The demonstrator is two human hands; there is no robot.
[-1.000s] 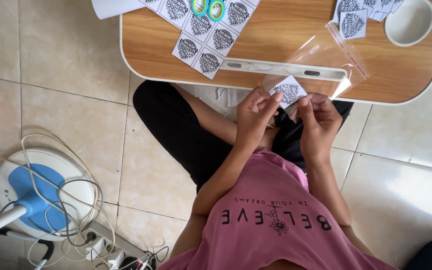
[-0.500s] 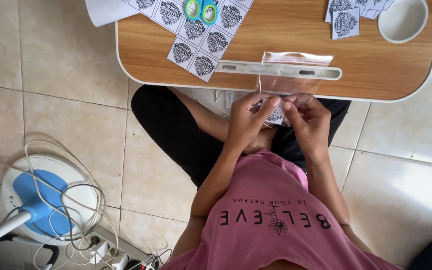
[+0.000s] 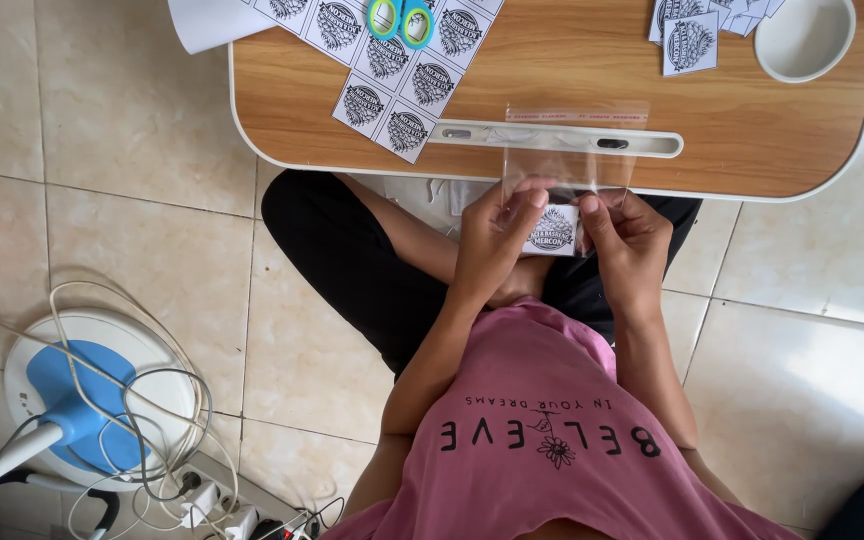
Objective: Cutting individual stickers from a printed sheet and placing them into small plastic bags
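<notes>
Clear plastic is the fiddly bit here. Far left, a blue and white fan (image 3: 62, 410) sits on the floor tiles, out of the way. On the wooden table (image 3: 572, 60), the uncut label sheet (image 3: 392, 75) lies with the scissors (image 3: 400, 20) parked on top, probably to stop it shifting. The left hand (image 3: 497, 235) pinches one edge of the clear sleeve (image 3: 567, 150). The right hand (image 3: 627, 240) pinches the other, thumbs pressing a cut label (image 3: 555, 230) flat against the film, low over the lap. More cut labels (image 3: 692, 35) wait top right beside a white cup (image 3: 802, 35).
</notes>
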